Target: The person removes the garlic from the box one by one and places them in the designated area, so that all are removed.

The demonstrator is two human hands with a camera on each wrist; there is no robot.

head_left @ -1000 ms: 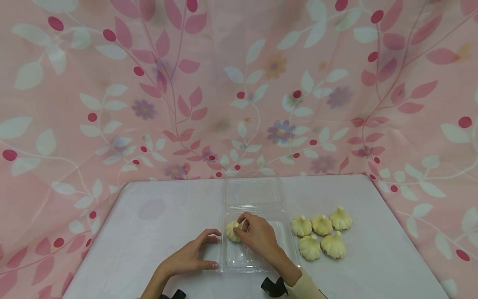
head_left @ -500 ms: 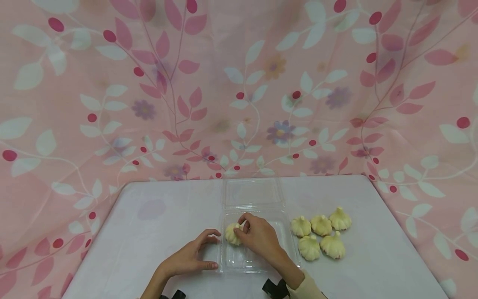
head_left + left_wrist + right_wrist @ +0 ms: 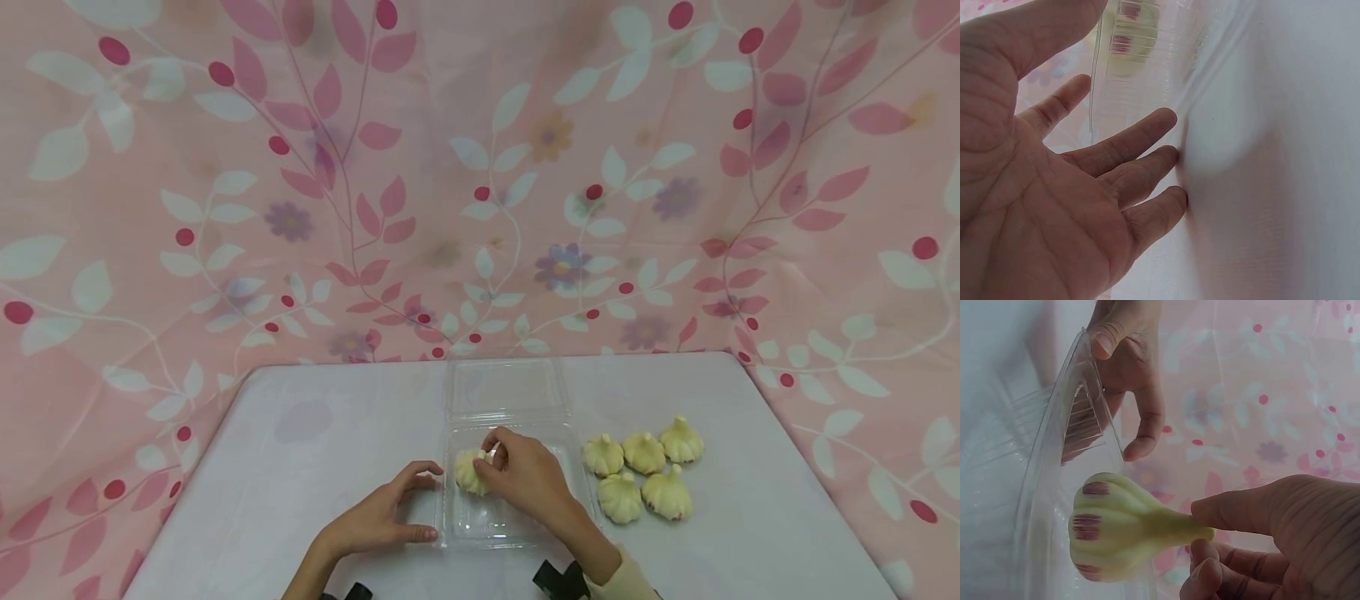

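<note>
My right hand [image 3: 528,477] pinches a garlic bulb [image 3: 469,473] by its stem between thumb and fingers. In the right wrist view the garlic bulb [image 3: 1116,528] shows purple patches on its pale, ribbed body. It is over the left part of a clear plastic clamshell box [image 3: 517,525], whose lid [image 3: 510,386] lies folded back. At the box's left side my left hand [image 3: 382,510] has its thumb and fingers spread near the wall. The left wrist view shows that hand [image 3: 1047,181] with relaxed fingers and nothing in its palm; the bulb is seen blurred through the plastic.
To the right of the box several garlic bulbs [image 3: 645,452] lie in two rows on the white table [image 3: 337,425]. A pink floral cloth [image 3: 420,167] hangs behind the table. Dark straps with cameras are on both wrists.
The right hand with the garlic bulb has shifted very slightly to the right in the last half second. My left hand stays in place.
</note>
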